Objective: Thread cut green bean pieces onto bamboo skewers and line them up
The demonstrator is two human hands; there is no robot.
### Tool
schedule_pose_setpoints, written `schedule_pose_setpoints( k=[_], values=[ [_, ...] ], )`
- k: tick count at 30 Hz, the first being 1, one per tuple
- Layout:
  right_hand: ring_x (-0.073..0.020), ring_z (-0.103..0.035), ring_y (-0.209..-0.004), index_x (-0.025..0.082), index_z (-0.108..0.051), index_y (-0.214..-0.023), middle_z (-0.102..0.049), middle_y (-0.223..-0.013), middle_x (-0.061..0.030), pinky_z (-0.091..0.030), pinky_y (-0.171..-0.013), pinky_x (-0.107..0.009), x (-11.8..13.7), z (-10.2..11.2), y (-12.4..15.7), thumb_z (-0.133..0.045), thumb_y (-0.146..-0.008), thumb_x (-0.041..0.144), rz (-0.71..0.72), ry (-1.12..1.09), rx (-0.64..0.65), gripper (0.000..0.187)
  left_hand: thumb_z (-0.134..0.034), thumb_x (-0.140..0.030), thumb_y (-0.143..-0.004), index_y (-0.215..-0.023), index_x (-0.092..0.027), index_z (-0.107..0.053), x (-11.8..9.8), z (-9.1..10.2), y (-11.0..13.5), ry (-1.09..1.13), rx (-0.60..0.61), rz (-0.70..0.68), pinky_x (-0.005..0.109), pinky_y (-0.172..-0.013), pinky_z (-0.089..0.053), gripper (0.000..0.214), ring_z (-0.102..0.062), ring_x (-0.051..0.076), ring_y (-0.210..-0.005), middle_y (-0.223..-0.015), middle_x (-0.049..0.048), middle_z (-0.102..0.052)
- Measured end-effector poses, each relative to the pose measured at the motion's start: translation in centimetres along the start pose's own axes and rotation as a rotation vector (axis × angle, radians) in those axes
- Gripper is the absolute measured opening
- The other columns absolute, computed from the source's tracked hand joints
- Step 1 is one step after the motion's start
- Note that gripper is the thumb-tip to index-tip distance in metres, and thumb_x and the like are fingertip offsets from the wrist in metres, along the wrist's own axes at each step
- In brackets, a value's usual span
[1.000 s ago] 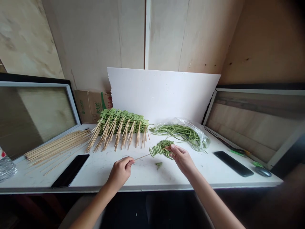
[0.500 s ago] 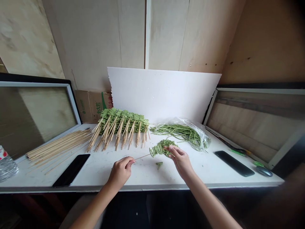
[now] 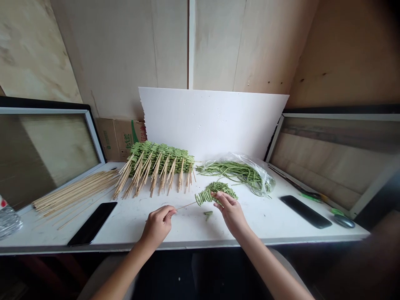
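My left hand (image 3: 158, 225) pinches the near end of a thin bamboo skewer (image 3: 186, 205) low over the white table (image 3: 131, 227). Folded green bean lengths (image 3: 204, 196) are threaded on the skewer's far end. My right hand (image 3: 229, 210) is closed on those beans at the skewer's tip. Just behind it lies a small heap of cut bean pieces (image 3: 223, 188). Two loose bean bits (image 3: 207, 214) lie on the table between my hands.
A stack of finished bean skewers (image 3: 158, 164) lies at the back centre, bare skewers (image 3: 75, 191) to its left. A plastic bag of long beans (image 3: 242, 171) sits at the right. Black phones (image 3: 92, 223) (image 3: 305, 211) lie on both sides; a white board (image 3: 212, 123) leans behind.
My right hand has shifted slightly left along the beans on the skewer. The left hand keeps its pinch in nearly the same place.
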State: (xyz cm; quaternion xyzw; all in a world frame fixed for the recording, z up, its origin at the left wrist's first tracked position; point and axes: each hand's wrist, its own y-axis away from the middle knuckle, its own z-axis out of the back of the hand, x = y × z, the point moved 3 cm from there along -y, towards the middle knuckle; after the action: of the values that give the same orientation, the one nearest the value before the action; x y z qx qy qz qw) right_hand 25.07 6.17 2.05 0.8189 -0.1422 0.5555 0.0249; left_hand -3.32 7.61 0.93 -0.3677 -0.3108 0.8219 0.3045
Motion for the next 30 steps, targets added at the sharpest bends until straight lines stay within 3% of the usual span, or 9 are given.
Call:
schedule_pose_setpoints(
  k=[8, 12, 14, 17, 21, 23, 26, 30],
  values=[
    [-0.0266, -0.065, -0.103, 0.022, -0.082, -0.087, -0.076, -0.104, -0.0076, -0.055, -0.083, -0.037, -0.8, -0.7, 0.9, -0.087, -0.074, 0.047, 0.044, 0.095, -0.049, 0.029, -0.053, -0.019, -0.099, -0.085, -0.02, -0.069, -0.6, -0.2, -0.2, 0.004, -0.016, 0.019, 0.022, -0.064, -0.046, 0.021, -0.065, 0.013, -0.063, -0.077, 0.0009, -0.074],
    [-0.0306, -0.065, -0.111, 0.022, -0.082, -0.095, -0.075, -0.116, -0.0106, -0.056, -0.086, -0.04, -0.7, -0.5, 0.5, -0.087, -0.073, 0.05, 0.018, 0.099, -0.02, 0.037, -0.053, -0.023, -0.1, -0.084, -0.019, -0.07, -0.8, 0.1, -0.5, 0.009, -0.028, 0.035, 0.022, -0.063, -0.045, 0.023, -0.062, 0.013, -0.061, -0.074, 0.0012, -0.072],
    [-0.032, -0.064, -0.118, 0.025, -0.08, -0.106, -0.073, -0.124, -0.0108, -0.056, -0.088, -0.042, -0.2, -0.1, 0.0, -0.08, -0.08, 0.055, 0.042, 0.13, 0.018, 0.04, -0.053, -0.025, -0.1, -0.083, -0.019, -0.07, -0.6, 0.3, -0.5, -0.002, -0.026, 0.058, 0.022, -0.061, -0.044, 0.025, -0.058, 0.012, -0.057, -0.07, 0.0003, -0.069],
    [-0.0318, -0.066, -0.116, 0.028, -0.077, -0.115, -0.074, -0.123, -0.0104, -0.055, -0.088, -0.044, 1.0, 0.9, -0.8, -0.067, -0.091, 0.056, 0.146, 0.378, 0.084, 0.039, -0.053, -0.028, -0.1, -0.082, -0.019, -0.07, -0.1, 0.3, -0.6, -0.027, -0.026, 0.09, 0.022, -0.059, -0.042, 0.027, -0.054, 0.012, -0.054, -0.065, -0.0007, -0.066],
    [-0.0342, -0.064, -0.105, 0.028, -0.08, -0.104, -0.077, -0.108, -0.0105, -0.053, -0.085, -0.049, 1.7, 1.7, -1.2, -0.066, -0.094, 0.047, 0.37, 0.936, 0.243, 0.027, -0.052, -0.03, -0.1, -0.081, -0.019, -0.071, 0.8, 0.2, -0.5, -0.051, -0.022, 0.125, 0.022, -0.058, -0.041, 0.029, -0.052, 0.012, -0.053, -0.062, -0.0012, -0.063],
    [-0.0344, -0.061, -0.102, 0.028, -0.081, -0.104, -0.077, -0.102, -0.0104, -0.051, -0.085, -0.05, 1.4, 1.8, -1.0, -0.065, -0.095, 0.04, 0.478, 1.113, 0.345, 0.022, -0.051, -0.03, -0.1, -0.082, -0.019, -0.071, 1.1, 0.1, -0.4, -0.057, -0.011, 0.139, 0.022, -0.058, -0.041, 0.03, -0.053, 0.013, -0.053, -0.061, -0.0011, -0.063],
    [-0.0327, -0.059, -0.097, 0.026, -0.08, -0.105, -0.076, -0.099, -0.0108, -0.051, -0.082, -0.047, 0.5, 1.4, -0.4, -0.062, -0.097, 0.031, 0.565, 1.228, 0.429, 0.02, -0.051, -0.032, -0.101, -0.082, -0.019, -0.07, 1.3, 0.0, -0.3, -0.057, 0.001, 0.15, 0.022, -0.059, -0.041, 0.03, -0.053, 0.013, -0.053, -0.062, -0.0007, -0.064],
    [-0.0312, -0.058, -0.095, 0.025, -0.08, -0.105, -0.075, -0.094, -0.011, -0.051, -0.08, -0.044, -0.5, 0.7, 0.1, -0.058, -0.098, 0.021, 0.61, 1.295, 0.435, 0.023, -0.05, -0.032, -0.101, -0.083, -0.019, -0.071, 1.4, -0.1, -0.3, -0.049, 0.016, 0.15, 0.022, -0.06, -0.042, 0.03, -0.055, 0.013, -0.055, -0.063, -0.0003, -0.064]
  ],
)
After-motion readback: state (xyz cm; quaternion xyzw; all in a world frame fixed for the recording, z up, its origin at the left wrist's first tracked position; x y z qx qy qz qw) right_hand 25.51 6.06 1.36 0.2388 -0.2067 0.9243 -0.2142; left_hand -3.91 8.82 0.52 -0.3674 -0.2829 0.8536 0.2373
